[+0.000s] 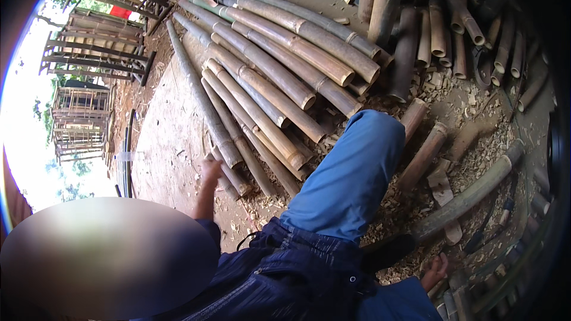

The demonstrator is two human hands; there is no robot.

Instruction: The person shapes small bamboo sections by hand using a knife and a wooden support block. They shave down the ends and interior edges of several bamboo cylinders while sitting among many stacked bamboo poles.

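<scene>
The fingers (pixel 209 165) of the left hand (pixel 210 171) are blurred and reach toward the cut ends of the bamboo poles (pixel 262 92). They look loosely spread near the end of one thin pole (pixel 233 173) at the foot of the pile, but I cannot tell whether they have closed on it or only touch it. The right hand (pixel 434 271) sits low at the lower right, near the ground beside a dark object (pixel 389 251). Its fingers are mostly hidden, so their state cannot be made out either.

In the head view, the person sits on the dirt ground (pixel 172 142) with a knee in blue trousers (pixel 357 172) raised between the two hands. The bamboo poles lie side by side in a fanned stack, ends pointing toward the knee. A single long pole (pixel 470 193) lies apart on the right, across wood chips and shavings (pixel 476 142). Short bamboo pieces (pixel 452 30) stand bunched at the upper right. Finished bamboo frames (pixel 95 47) stand stacked at the far left.

Judging by this, much cutting is already done, given the chips and the frames. The stack of whole poles is large, so plenty looks left to work.
</scene>
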